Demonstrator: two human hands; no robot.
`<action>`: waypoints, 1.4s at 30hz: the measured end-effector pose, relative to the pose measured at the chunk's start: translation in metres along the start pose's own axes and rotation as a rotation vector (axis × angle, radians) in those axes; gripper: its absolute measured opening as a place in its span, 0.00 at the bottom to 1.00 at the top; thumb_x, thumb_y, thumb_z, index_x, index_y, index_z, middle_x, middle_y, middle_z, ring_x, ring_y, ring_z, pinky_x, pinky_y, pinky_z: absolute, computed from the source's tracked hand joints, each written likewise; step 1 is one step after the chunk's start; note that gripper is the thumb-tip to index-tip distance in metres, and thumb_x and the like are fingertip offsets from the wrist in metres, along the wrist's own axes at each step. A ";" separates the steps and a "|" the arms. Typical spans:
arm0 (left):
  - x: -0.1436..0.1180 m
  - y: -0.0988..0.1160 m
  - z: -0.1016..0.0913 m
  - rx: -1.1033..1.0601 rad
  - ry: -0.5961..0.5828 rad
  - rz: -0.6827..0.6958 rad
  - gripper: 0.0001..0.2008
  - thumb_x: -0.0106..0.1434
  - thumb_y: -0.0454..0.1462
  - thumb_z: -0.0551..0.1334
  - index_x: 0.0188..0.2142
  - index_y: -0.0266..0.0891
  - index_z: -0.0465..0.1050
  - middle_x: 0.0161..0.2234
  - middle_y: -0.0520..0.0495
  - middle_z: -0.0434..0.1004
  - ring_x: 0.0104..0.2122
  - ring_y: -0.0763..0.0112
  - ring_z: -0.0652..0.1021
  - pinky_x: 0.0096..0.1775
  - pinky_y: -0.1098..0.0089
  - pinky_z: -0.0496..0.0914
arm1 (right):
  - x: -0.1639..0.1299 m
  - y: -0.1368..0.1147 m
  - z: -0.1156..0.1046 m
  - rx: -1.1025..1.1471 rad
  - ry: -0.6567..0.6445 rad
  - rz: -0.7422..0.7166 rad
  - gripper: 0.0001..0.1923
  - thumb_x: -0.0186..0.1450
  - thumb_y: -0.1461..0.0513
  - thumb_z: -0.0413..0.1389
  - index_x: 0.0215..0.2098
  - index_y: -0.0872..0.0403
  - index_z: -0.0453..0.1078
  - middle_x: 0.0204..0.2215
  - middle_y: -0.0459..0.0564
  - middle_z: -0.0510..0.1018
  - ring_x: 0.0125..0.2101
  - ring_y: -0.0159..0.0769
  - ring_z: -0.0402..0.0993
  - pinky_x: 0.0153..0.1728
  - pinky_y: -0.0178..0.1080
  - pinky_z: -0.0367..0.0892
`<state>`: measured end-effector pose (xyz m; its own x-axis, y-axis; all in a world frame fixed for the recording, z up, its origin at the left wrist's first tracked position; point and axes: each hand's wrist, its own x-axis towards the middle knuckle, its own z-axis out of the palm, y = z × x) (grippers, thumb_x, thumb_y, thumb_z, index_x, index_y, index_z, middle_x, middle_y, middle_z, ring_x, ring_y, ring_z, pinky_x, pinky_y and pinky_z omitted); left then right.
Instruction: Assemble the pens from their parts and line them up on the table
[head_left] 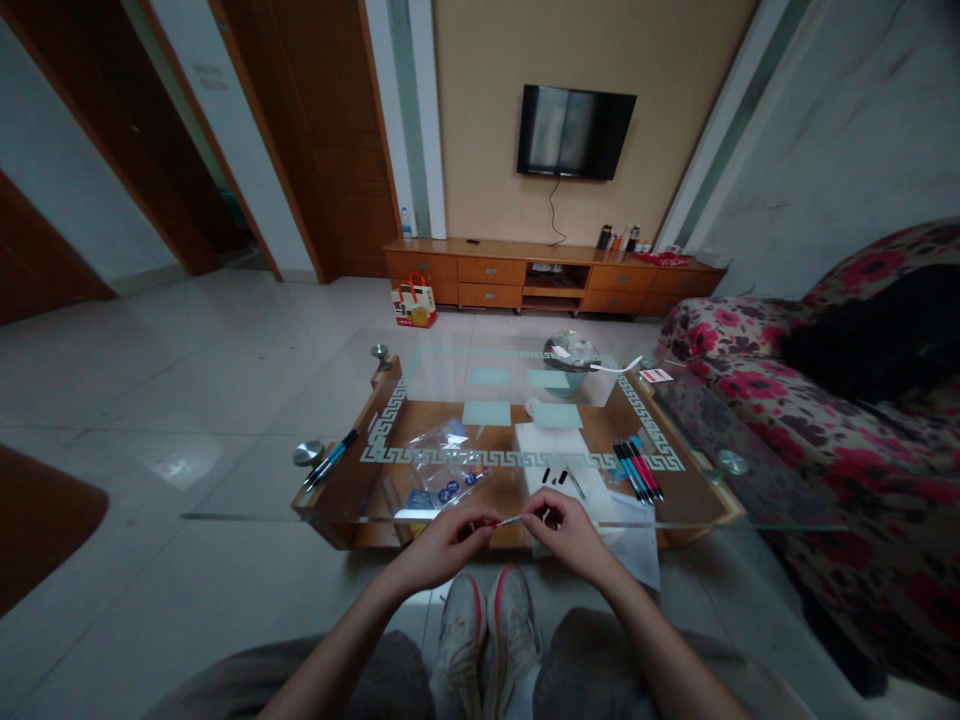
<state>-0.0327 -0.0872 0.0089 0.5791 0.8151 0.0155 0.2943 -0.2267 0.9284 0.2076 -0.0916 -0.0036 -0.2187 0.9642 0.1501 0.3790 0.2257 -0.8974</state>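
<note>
My left hand (442, 545) and my right hand (566, 530) meet at the near edge of the glass coffee table (262, 470). Between them they pinch a thin pen part (510, 521) with a red end at the left hand. Just beyond the right hand small black pen pieces (555, 477) and a thin refill lie on white paper (559, 455). A row of several red and blue pens (639, 470) lies to the right. A clear plastic bag (442, 470) with blue items sits beyond the left hand.
Two blue pens (330, 460) lie at the table's left edge. A bowl (571, 355) stands at the far side. A floral sofa (825, 400) is on the right, a TV cabinet (555, 272) at the back wall. My shoes (487, 630) rest under the table edge.
</note>
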 end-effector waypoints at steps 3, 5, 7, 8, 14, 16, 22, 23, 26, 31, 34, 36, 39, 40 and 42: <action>0.001 -0.004 -0.001 -0.005 0.038 -0.028 0.17 0.68 0.45 0.55 0.49 0.40 0.76 0.38 0.45 0.79 0.35 0.67 0.76 0.38 0.70 0.69 | 0.003 0.007 -0.005 0.024 0.050 0.022 0.10 0.64 0.55 0.57 0.32 0.54 0.72 0.27 0.47 0.75 0.27 0.32 0.68 0.27 0.33 0.62; 0.001 -0.006 -0.001 -0.023 0.075 -0.051 0.17 0.68 0.45 0.56 0.48 0.40 0.75 0.37 0.45 0.79 0.35 0.67 0.76 0.37 0.70 0.69 | 0.005 0.012 -0.008 -0.012 0.148 0.028 0.11 0.64 0.55 0.56 0.32 0.54 0.72 0.27 0.47 0.74 0.26 0.33 0.68 0.27 0.34 0.63; 0.002 -0.007 -0.001 -0.040 0.099 -0.063 0.17 0.67 0.45 0.57 0.48 0.39 0.75 0.36 0.45 0.78 0.35 0.66 0.77 0.37 0.70 0.69 | 0.005 0.017 -0.010 -0.112 0.256 0.001 0.11 0.65 0.55 0.55 0.33 0.53 0.72 0.26 0.47 0.74 0.25 0.34 0.67 0.27 0.35 0.62; 0.002 -0.007 -0.001 -0.045 0.102 -0.065 0.17 0.67 0.45 0.57 0.48 0.39 0.75 0.36 0.45 0.78 0.34 0.66 0.77 0.37 0.70 0.69 | 0.004 0.019 -0.010 -0.181 0.293 -0.026 0.10 0.65 0.55 0.55 0.33 0.53 0.72 0.26 0.47 0.73 0.26 0.34 0.68 0.28 0.35 0.63; 0.002 -0.004 0.001 -0.053 0.083 -0.047 0.16 0.68 0.44 0.56 0.48 0.40 0.75 0.38 0.45 0.78 0.35 0.67 0.76 0.37 0.70 0.69 | 0.000 0.025 -0.003 -0.526 0.298 -0.111 0.07 0.66 0.59 0.53 0.35 0.51 0.72 0.28 0.48 0.73 0.31 0.37 0.71 0.36 0.36 0.65; 0.002 -0.005 0.001 -0.057 0.076 -0.047 0.16 0.68 0.44 0.56 0.49 0.39 0.75 0.38 0.45 0.78 0.35 0.67 0.76 0.37 0.70 0.69 | 0.000 0.028 -0.001 -0.573 0.299 -0.090 0.07 0.66 0.60 0.53 0.35 0.51 0.72 0.29 0.48 0.74 0.31 0.36 0.72 0.35 0.36 0.64; 0.001 -0.007 0.001 -0.037 0.073 -0.042 0.17 0.68 0.45 0.55 0.48 0.38 0.75 0.38 0.45 0.78 0.35 0.68 0.76 0.37 0.70 0.68 | 0.003 0.038 0.001 -0.661 0.298 0.010 0.08 0.66 0.60 0.52 0.37 0.52 0.72 0.29 0.47 0.75 0.31 0.35 0.73 0.33 0.34 0.62; 0.001 -0.007 0.001 -0.030 0.073 -0.041 0.17 0.68 0.45 0.55 0.48 0.38 0.75 0.38 0.45 0.78 0.35 0.68 0.75 0.37 0.70 0.68 | 0.004 0.039 0.001 -0.668 0.300 0.023 0.08 0.67 0.60 0.52 0.37 0.51 0.72 0.29 0.47 0.75 0.31 0.34 0.73 0.33 0.34 0.61; 0.001 -0.006 0.000 -0.013 0.062 -0.039 0.17 0.69 0.44 0.55 0.49 0.38 0.75 0.37 0.45 0.78 0.34 0.68 0.75 0.37 0.71 0.68 | 0.004 0.040 0.002 -0.671 0.305 0.031 0.08 0.67 0.60 0.51 0.38 0.51 0.73 0.32 0.48 0.77 0.33 0.34 0.74 0.34 0.34 0.61; 0.001 -0.003 -0.001 -0.007 0.052 -0.034 0.17 0.69 0.44 0.55 0.49 0.38 0.75 0.37 0.45 0.78 0.35 0.68 0.75 0.37 0.70 0.68 | 0.004 0.040 0.001 -0.660 0.287 0.038 0.08 0.67 0.59 0.52 0.38 0.51 0.73 0.32 0.47 0.77 0.33 0.35 0.74 0.35 0.34 0.62; 0.000 -0.002 -0.001 -0.012 0.052 -0.039 0.17 0.68 0.44 0.55 0.49 0.38 0.75 0.37 0.45 0.78 0.35 0.68 0.76 0.38 0.70 0.69 | 0.003 0.036 -0.002 -0.659 0.257 0.040 0.08 0.67 0.60 0.52 0.37 0.51 0.73 0.31 0.47 0.77 0.33 0.35 0.74 0.35 0.34 0.62; 0.000 -0.002 -0.002 -0.017 0.047 -0.043 0.17 0.68 0.44 0.56 0.49 0.38 0.74 0.37 0.45 0.78 0.35 0.68 0.76 0.38 0.70 0.69 | 0.003 0.033 -0.003 -0.663 0.228 0.036 0.08 0.66 0.61 0.51 0.36 0.51 0.73 0.31 0.47 0.76 0.33 0.35 0.74 0.36 0.34 0.62; 0.000 -0.002 -0.002 -0.028 0.047 -0.043 0.17 0.69 0.44 0.55 0.49 0.38 0.75 0.37 0.45 0.78 0.36 0.68 0.76 0.38 0.70 0.69 | 0.002 0.028 -0.004 -0.684 0.191 0.034 0.07 0.65 0.62 0.52 0.36 0.51 0.72 0.32 0.47 0.76 0.34 0.34 0.74 0.36 0.34 0.61; 0.000 -0.003 -0.002 -0.029 0.049 -0.043 0.17 0.69 0.44 0.55 0.48 0.38 0.75 0.38 0.45 0.78 0.36 0.68 0.76 0.38 0.70 0.69 | 0.001 0.027 -0.004 -0.694 0.185 0.035 0.08 0.65 0.62 0.51 0.37 0.51 0.73 0.33 0.47 0.76 0.35 0.34 0.74 0.36 0.33 0.61; 0.000 -0.004 -0.002 -0.030 0.054 -0.044 0.17 0.69 0.44 0.55 0.49 0.38 0.74 0.38 0.45 0.78 0.35 0.68 0.75 0.38 0.70 0.69 | 0.001 0.025 -0.003 -0.715 0.180 0.042 0.08 0.66 0.63 0.51 0.37 0.51 0.73 0.35 0.48 0.76 0.36 0.34 0.74 0.36 0.33 0.61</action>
<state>-0.0351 -0.0854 0.0058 0.5243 0.8515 -0.0061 0.2950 -0.1749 0.9393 0.2197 -0.0847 -0.0241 -0.0635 0.9682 0.2419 0.8909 0.1642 -0.4234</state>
